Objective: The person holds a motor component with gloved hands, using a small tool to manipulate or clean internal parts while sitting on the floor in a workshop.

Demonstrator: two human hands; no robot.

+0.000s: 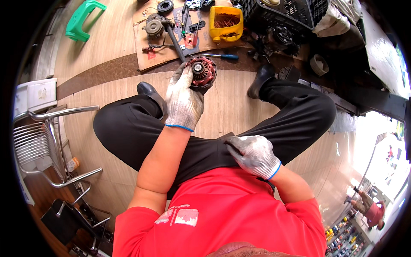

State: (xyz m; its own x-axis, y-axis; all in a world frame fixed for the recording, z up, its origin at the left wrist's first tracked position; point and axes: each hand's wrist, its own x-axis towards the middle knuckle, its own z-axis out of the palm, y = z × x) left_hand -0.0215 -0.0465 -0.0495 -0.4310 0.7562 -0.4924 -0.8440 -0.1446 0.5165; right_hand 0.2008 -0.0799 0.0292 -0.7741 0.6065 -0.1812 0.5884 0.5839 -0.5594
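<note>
My left hand [184, 96], in a white knit glove with a blue cuff, is closed on a round motor part [202, 73] with red windings and a bearing at its centre. It holds the part up between my knees, this side of the cardboard. In a matching glove with greyed fingers, my right hand [253, 155] is over my lap near the right thigh. Its fingers are curled in, and anything inside them is hidden. Just beyond the motor part a dark bar [174, 42] slants across the cardboard, its near end partly covered by my left hand.
Loose parts and a round metal housing [154, 28] lie on the cardboard [147, 64]. A blue-handled screwdriver [230, 56] lies at its edge. A cut yellow container [219, 36] holds copper-coloured scraps. Black crates [278, 15], a green stool [81, 21] and a metal chair [32, 141] surround me.
</note>
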